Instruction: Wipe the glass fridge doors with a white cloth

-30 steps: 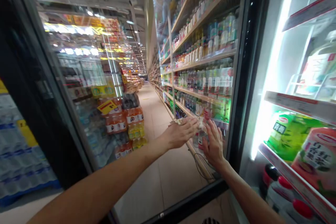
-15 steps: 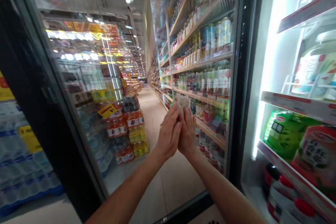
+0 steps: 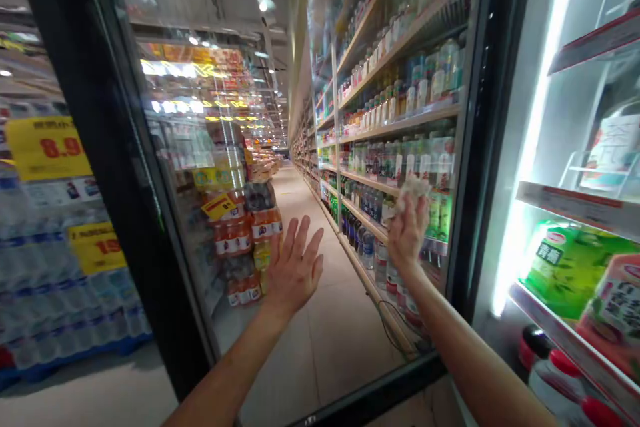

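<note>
A glass door (image 3: 240, 360) in a black frame stands swung open in front of me. On the left, my left hand (image 3: 294, 268) has its fingers spread against or just before the glass, holding nothing. Farther right, my right hand (image 3: 407, 233) presses a crumpled whitish cloth (image 3: 416, 192) to the pane, the fingers over it. Part of the cloth shows above the fingertips; the rest is hidden beneath them. Bottles on shelves appear in the glass behind the right hand.
A lit cooler on the right holds green pouches (image 3: 565, 263), a pink pouch (image 3: 617, 313) and red-capped bottles (image 3: 560, 373). The door's black frame (image 3: 100, 147) slants down the left. Beyond it are stacked water bottles (image 3: 65, 293) with yellow price signs (image 3: 47, 147).
My hands were together at the middle of the glass. The right hand has moved right with the cloth; the left has moved left and its fingers have spread. The view has shifted slightly.
</note>
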`<action>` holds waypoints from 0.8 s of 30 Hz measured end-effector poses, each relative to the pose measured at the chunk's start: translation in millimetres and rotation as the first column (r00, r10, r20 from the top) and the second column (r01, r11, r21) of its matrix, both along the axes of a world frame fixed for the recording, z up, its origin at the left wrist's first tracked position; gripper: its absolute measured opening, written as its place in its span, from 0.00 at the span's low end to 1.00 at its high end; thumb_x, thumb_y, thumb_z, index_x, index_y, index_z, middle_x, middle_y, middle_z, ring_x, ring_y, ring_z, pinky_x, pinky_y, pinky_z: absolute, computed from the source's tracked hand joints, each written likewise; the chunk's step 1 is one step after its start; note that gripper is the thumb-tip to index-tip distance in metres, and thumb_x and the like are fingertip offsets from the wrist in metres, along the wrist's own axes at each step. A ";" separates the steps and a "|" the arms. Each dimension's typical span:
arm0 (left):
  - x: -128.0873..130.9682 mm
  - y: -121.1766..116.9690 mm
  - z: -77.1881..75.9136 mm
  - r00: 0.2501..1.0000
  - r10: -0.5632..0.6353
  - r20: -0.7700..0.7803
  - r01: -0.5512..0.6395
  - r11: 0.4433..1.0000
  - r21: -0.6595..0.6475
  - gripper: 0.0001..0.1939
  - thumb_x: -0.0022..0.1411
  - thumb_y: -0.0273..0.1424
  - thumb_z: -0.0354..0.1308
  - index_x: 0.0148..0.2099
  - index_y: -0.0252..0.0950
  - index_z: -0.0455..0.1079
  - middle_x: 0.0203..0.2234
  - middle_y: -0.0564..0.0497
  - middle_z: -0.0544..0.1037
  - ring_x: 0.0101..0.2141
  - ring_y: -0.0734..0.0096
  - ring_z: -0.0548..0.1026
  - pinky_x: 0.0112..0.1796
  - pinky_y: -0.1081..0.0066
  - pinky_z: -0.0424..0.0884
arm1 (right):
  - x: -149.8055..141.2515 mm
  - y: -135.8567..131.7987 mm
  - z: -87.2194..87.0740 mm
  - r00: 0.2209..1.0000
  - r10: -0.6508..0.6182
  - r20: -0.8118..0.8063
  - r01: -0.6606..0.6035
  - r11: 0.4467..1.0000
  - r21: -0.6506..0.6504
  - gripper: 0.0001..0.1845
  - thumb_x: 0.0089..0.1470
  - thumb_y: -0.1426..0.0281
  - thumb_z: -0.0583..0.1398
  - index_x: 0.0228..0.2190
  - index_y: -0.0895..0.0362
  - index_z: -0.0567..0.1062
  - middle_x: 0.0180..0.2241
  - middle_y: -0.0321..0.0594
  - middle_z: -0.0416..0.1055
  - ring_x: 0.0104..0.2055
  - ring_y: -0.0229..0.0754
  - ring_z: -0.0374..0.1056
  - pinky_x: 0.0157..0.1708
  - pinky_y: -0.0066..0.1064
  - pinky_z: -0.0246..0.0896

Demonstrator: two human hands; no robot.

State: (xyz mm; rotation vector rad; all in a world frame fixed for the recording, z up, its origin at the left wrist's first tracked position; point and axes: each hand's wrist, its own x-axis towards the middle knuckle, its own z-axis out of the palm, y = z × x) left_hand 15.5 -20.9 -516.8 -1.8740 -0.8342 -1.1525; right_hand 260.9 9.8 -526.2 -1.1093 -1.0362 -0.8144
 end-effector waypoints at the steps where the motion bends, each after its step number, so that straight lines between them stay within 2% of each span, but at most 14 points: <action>1: 0.7 0.1 -0.1 1.000 -0.007 0.004 0.007 1.000 0.003 0.29 0.59 0.31 0.53 0.62 0.40 0.53 0.61 0.45 0.53 0.62 0.61 0.46 0.60 0.53 0.42 | -19.7 -5.4 -5.4 0.992 0.031 0.124 -0.026 0.999 -0.042 0.28 0.55 0.70 0.50 0.58 0.52 0.56 0.64 0.46 0.44 0.65 0.54 0.40 0.58 0.56 0.45; 4: 0.1 0.3 0.6 1.000 -0.027 0.002 0.027 1.000 0.013 0.30 0.60 0.31 0.53 0.63 0.41 0.50 0.61 0.46 0.52 0.62 0.61 0.47 0.60 0.54 0.41 | -56.4 -18.6 -22.3 0.866 0.128 0.483 -0.040 0.981 -0.187 0.27 0.53 0.71 0.54 0.55 0.45 0.61 0.63 0.38 0.48 0.66 0.49 0.41 0.60 0.49 0.43; 6: -0.9 0.0 0.8 0.999 -0.031 -0.007 0.031 0.999 0.011 0.31 0.59 0.31 0.53 0.63 0.42 0.49 0.61 0.46 0.51 0.62 0.61 0.46 0.60 0.54 0.42 | -42.5 -18.8 -28.6 0.860 0.095 0.502 -0.001 0.983 -0.184 0.25 0.53 0.72 0.53 0.53 0.44 0.63 0.61 0.37 0.53 0.65 0.47 0.44 0.61 0.49 0.41; 7: -1.2 -0.2 0.6 0.999 -0.031 -0.011 0.031 0.999 0.010 0.32 0.59 0.31 0.53 0.64 0.42 0.49 0.61 0.47 0.51 0.62 0.61 0.46 0.60 0.54 0.42 | -26.3 -15.7 -29.2 0.904 0.045 0.425 0.022 0.988 -0.150 0.25 0.54 0.73 0.52 0.53 0.45 0.63 0.61 0.38 0.54 0.65 0.47 0.44 0.61 0.51 0.40; 9: -0.8 -0.8 -0.1 1.000 -0.022 -0.017 0.023 1.000 0.007 0.32 0.59 0.31 0.54 0.64 0.42 0.49 0.61 0.46 0.51 0.62 0.61 0.46 0.60 0.53 0.42 | 8.1 -6.5 -25.8 0.987 -0.047 0.154 0.058 0.996 -0.063 0.25 0.55 0.73 0.49 0.55 0.50 0.62 0.61 0.44 0.52 0.65 0.49 0.44 0.59 0.56 0.41; 11: 0.2 -1.2 -0.6 1.000 -0.009 -0.016 0.009 1.000 -0.005 0.31 0.59 0.31 0.54 0.63 0.42 0.50 0.61 0.46 0.51 0.62 0.61 0.46 0.60 0.53 0.41 | 23.1 -0.2 -20.5 0.996 -0.064 -0.068 0.064 0.998 0.007 0.26 0.56 0.73 0.47 0.57 0.53 0.59 0.62 0.48 0.50 0.65 0.51 0.44 0.58 0.58 0.44; 12: 0.5 -1.2 -0.7 1.000 -0.005 -0.016 0.004 1.000 -0.012 0.31 0.59 0.31 0.54 0.63 0.42 0.50 0.61 0.46 0.52 0.62 0.61 0.46 0.60 0.53 0.41 | 19.2 -0.1 -19.2 0.994 -0.051 -0.099 0.053 0.998 0.016 0.26 0.56 0.73 0.47 0.57 0.53 0.58 0.62 0.48 0.49 0.65 0.52 0.43 0.57 0.58 0.46; 14: 0.2 -1.0 -0.6 1.000 0.000 -0.013 0.000 1.000 -0.012 0.30 0.59 0.31 0.54 0.62 0.42 0.52 0.61 0.46 0.53 0.62 0.61 0.46 0.60 0.54 0.41 | -6.0 -6.0 -22.5 0.999 -0.005 0.039 0.006 0.999 -0.042 0.27 0.56 0.72 0.49 0.57 0.51 0.58 0.63 0.46 0.46 0.65 0.52 0.41 0.57 0.56 0.47; 16: -1.2 -0.6 -0.5 1.000 0.002 -0.019 -0.002 1.000 -0.001 0.28 0.59 0.31 0.54 0.61 0.41 0.54 0.61 0.45 0.54 0.62 0.61 0.46 0.60 0.54 0.43 | -33.9 -15.0 -31.6 0.937 0.076 0.342 -0.024 0.988 -0.153 0.27 0.54 0.73 0.53 0.55 0.46 0.61 0.64 0.40 0.46 0.65 0.50 0.41 0.59 0.51 0.46; 18: -2.9 -0.2 -0.9 1.000 0.007 -0.028 -0.007 1.000 0.010 0.28 0.59 0.31 0.54 0.61 0.40 0.55 0.60 0.45 0.55 0.62 0.62 0.46 0.60 0.55 0.43 | -40.8 -20.1 -40.6 0.841 0.131 0.526 -0.016 0.976 -0.217 0.27 0.53 0.74 0.54 0.54 0.43 0.62 0.63 0.36 0.48 0.65 0.47 0.42 0.61 0.48 0.44; 19: -3.4 -0.1 -1.3 0.999 0.006 -0.033 -0.006 1.000 0.012 0.28 0.59 0.31 0.54 0.61 0.40 0.55 0.60 0.45 0.55 0.62 0.62 0.47 0.60 0.55 0.43 | -33.9 -19.6 -43.0 0.844 0.118 0.524 -0.008 0.978 -0.207 0.27 0.53 0.74 0.54 0.54 0.43 0.62 0.63 0.36 0.50 0.65 0.47 0.43 0.61 0.48 0.43; 20: -3.6 -0.2 -1.9 0.999 0.004 -0.037 -0.004 1.000 0.011 0.28 0.59 0.31 0.53 0.61 0.40 0.54 0.60 0.45 0.55 0.62 0.62 0.47 0.60 0.55 0.43 | -22.0 -17.0 -43.6 0.889 0.080 0.451 -0.001 0.985 -0.172 0.27 0.53 0.74 0.53 0.54 0.44 0.62 0.62 0.37 0.50 0.65 0.47 0.43 0.61 0.50 0.42; 22: -2.9 -0.3 -3.0 1.000 -0.001 -0.028 0.001 1.000 0.009 0.29 0.59 0.31 0.53 0.62 0.41 0.52 0.61 0.46 0.54 0.62 0.62 0.47 0.60 0.55 0.42 | 4.7 -8.3 -39.6 0.988 -0.014 0.153 0.025 0.997 -0.070 0.27 0.55 0.74 0.49 0.57 0.49 0.59 0.62 0.43 0.49 0.65 0.51 0.42 0.59 0.56 0.42; 24: -1.5 -0.5 -3.7 1.000 -0.009 -0.018 0.009 1.000 0.002 0.30 0.59 0.30 0.53 0.63 0.42 0.51 0.61 0.46 0.52 0.62 0.61 0.47 0.60 0.54 0.41 | 15.9 -1.6 -33.3 0.996 -0.052 -0.079 0.051 0.999 -0.006 0.28 0.56 0.74 0.47 0.58 0.54 0.56 0.63 0.48 0.48 0.65 0.53 0.42 0.58 0.59 0.44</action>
